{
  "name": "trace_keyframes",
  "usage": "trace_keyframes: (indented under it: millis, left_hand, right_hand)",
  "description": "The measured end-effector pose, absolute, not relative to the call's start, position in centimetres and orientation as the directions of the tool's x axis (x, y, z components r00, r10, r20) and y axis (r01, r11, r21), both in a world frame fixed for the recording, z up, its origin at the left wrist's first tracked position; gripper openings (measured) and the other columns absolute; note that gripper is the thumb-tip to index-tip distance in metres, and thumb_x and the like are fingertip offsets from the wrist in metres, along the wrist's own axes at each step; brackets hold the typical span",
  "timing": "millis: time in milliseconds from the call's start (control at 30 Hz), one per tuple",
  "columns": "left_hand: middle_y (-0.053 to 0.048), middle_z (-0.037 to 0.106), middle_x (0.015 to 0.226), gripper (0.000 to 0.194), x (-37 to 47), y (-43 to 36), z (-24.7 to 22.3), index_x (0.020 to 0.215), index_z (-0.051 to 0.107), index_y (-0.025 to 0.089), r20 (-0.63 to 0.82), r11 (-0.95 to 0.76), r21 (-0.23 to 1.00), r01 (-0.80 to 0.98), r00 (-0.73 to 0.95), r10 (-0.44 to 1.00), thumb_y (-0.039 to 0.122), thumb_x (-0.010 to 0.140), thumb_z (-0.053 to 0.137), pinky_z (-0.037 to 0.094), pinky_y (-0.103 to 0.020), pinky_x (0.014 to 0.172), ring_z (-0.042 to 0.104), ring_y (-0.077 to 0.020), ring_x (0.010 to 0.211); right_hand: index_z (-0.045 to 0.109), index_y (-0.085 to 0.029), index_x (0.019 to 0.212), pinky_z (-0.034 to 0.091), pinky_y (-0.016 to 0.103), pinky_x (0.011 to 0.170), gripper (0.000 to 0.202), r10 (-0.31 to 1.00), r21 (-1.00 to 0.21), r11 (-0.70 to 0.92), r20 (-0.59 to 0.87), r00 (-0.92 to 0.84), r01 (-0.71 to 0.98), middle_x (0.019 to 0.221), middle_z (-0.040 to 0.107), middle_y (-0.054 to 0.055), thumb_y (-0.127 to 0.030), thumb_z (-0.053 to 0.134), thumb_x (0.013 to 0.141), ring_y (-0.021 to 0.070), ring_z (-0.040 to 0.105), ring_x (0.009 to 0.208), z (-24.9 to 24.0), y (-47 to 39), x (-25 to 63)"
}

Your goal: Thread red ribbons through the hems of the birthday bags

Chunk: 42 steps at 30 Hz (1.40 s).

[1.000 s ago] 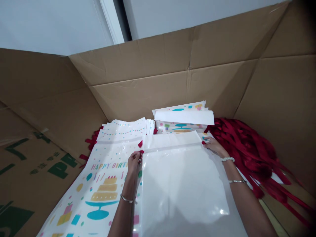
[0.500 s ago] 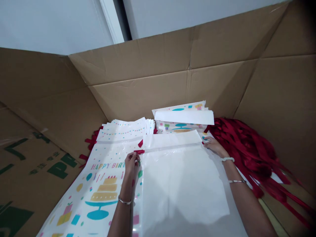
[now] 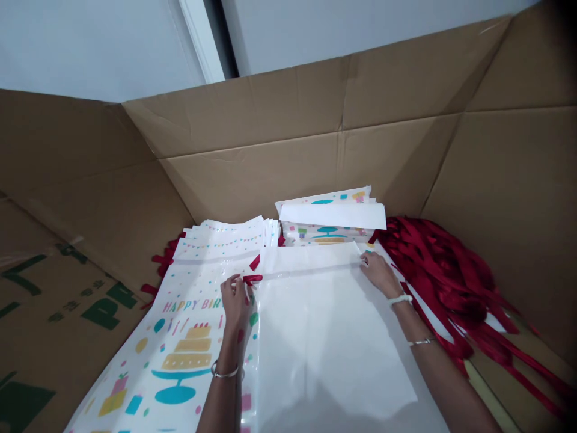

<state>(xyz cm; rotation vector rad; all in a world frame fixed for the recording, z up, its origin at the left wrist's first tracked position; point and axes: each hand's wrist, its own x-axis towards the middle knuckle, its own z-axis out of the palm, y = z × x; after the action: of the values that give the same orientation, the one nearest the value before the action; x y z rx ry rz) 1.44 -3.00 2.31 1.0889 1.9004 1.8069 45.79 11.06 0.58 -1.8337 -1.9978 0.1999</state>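
Note:
A plain white sheet in clear film (image 3: 333, 337) lies in the lower middle, its left part over printed birthday bags (image 3: 180, 313) showing a cake. My left hand (image 3: 234, 297) is beside the sheet's upper left edge, fingers bent and partly apart, next to a short red ribbon end (image 3: 252, 279); no object shows in it. Over at the sheet's upper right edge, my right hand (image 3: 377, 272) has its fingertips closed on the film near the fold. Another small red ribbon piece (image 3: 255, 262) lies just above the first.
Cardboard walls (image 3: 252, 168) rise around the stacks. Folded printed bags with a white flap (image 3: 333, 214) stand at the back. A large heap of red ribbons (image 3: 446, 270) lies on the right, and more red ribbon ends (image 3: 160, 264) stick out at the left.
My left hand has loosened from the red ribbon end and shifted slightly left. My right hand has moved a little left and down along the sheet's upper right edge. The view has shifted slightly.

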Motion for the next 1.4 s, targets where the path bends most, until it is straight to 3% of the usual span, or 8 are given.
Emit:
trace_keyframes:
  millis: [100, 233, 600, 767, 933, 1033, 1200, 1400]
  left_hand:
    - [-0.016, 0.062, 0.113, 0.033, 1.3, -2.9, 2.5, 0.106, 0.076, 0.022, 0.417, -0.100, 0.849, 0.518, -0.543, 0.729, 0.046, 0.093, 0.056, 0.042, -0.047, 0.096, 0.054, -0.0314, 0.105]
    - [-0.014, 0.067, 0.102, 0.037, 0.7, -1.9, 2.4, 0.097, 0.078, 0.022, 0.372, -0.111, 0.801, 0.588, -0.343, 0.862, 0.049, 0.094, 0.053, 0.040, -0.047, 0.098, 0.056, -0.0309, 0.101]
    - [-0.001, 0.063, 0.064, 0.040, -2.2, 2.5, 6.3, 0.069, 0.064, 0.019, -0.012, 0.001, 0.831, 0.556, 0.015, 1.000, 0.056, 0.062, 0.078, 0.041, -0.028, 0.061, 0.055, -0.0168, 0.062]
    - [-0.002, 0.061, 0.059, 0.041, -2.7, 3.7, 8.4, 0.054, 0.062, 0.021, -0.086, -0.105, 0.581, 0.807, 0.189, 0.978, 0.058, 0.070, 0.070, 0.035, -0.028, 0.063, 0.054, -0.0177, 0.063]
    - [-0.001, 0.057, 0.052, 0.040, -3.0, 4.6, 9.0, 0.049, 0.063, 0.025, -0.140, -0.039, 0.398, 0.917, 0.102, 0.985, 0.058, 0.069, 0.073, 0.030, -0.028, 0.062, 0.055, -0.0196, 0.061]
    - [0.000, 0.050, 0.046, 0.051, -3.8, 4.2, 9.0, 0.043, 0.054, 0.024, -0.160, 0.045, 0.481, 0.876, 0.037, 0.987, 0.064, 0.067, 0.075, 0.030, -0.027, 0.060, 0.052, -0.0186, 0.056]
    - [-0.005, 0.072, 0.067, 0.053, -4.9, 2.5, 8.9, 0.059, 0.071, 0.020, -0.261, 0.180, 0.743, 0.645, 0.032, 0.965, 0.071, 0.072, 0.068, 0.043, -0.030, 0.066, 0.061, -0.0231, 0.065]
    - [-0.010, 0.075, 0.071, 0.048, -6.8, -0.3, 10.4, 0.063, 0.076, 0.017, -0.172, 0.128, 0.822, 0.555, 0.028, 0.985, 0.064, 0.071, 0.070, 0.051, -0.034, 0.075, 0.066, -0.0253, 0.073]
  right_hand:
    - [0.066, -0.018, 0.121, 0.042, 0.036, 0.088, 0.030, 0.972, -0.220, 0.142, 0.213, -0.095, 0.965, 0.121, 0.064, 0.015, -0.028, 0.050, 0.098, 0.0284, 0.056, 0.111, 0.8, 8.5, 43.2]
    - [0.066, -0.020, 0.123, 0.041, 0.039, 0.091, 0.033, 0.957, -0.120, 0.143, 0.269, -0.106, 0.982, 0.126, 0.062, 0.014, -0.030, 0.042, 0.102, 0.0289, 0.052, 0.114, 0.1, 6.7, 42.0]
    - [0.067, -0.024, 0.126, 0.039, 0.040, 0.093, 0.034, 0.948, -0.124, 0.127, 0.306, -0.084, 0.984, 0.131, 0.060, 0.010, -0.032, 0.043, 0.104, 0.0270, 0.051, 0.117, -0.6, 6.5, 42.2]
    - [0.067, -0.024, 0.125, 0.039, 0.039, 0.091, 0.033, 0.948, -0.120, 0.130, 0.307, -0.088, 0.984, 0.128, 0.061, 0.009, -0.033, 0.044, 0.104, 0.0271, 0.051, 0.116, -0.7, 6.5, 42.2]
    - [0.067, -0.025, 0.124, 0.038, 0.038, 0.091, 0.032, 0.948, -0.127, 0.122, 0.310, -0.078, 0.984, 0.128, 0.061, 0.009, -0.034, 0.044, 0.104, 0.0268, 0.050, 0.116, -0.6, 6.4, 42.1]
    - [0.067, -0.025, 0.124, 0.038, 0.037, 0.091, 0.031, 0.949, -0.130, 0.120, 0.307, -0.075, 0.984, 0.128, 0.061, 0.010, -0.034, 0.045, 0.103, 0.0266, 0.049, 0.115, -0.6, 6.3, 42.1]
    - [0.067, -0.024, 0.124, 0.039, 0.039, 0.091, 0.033, 0.948, -0.127, 0.127, 0.307, -0.083, 0.984, 0.129, 0.060, 0.010, -0.034, 0.044, 0.104, 0.0274, 0.049, 0.115, -0.6, 6.3, 42.1]
    - [0.066, -0.024, 0.127, 0.039, 0.039, 0.092, 0.034, 0.951, -0.150, 0.120, 0.301, -0.071, 0.981, 0.128, 0.060, 0.010, -0.035, 0.044, 0.104, 0.0270, 0.049, 0.116, -0.6, 6.2, 42.2]
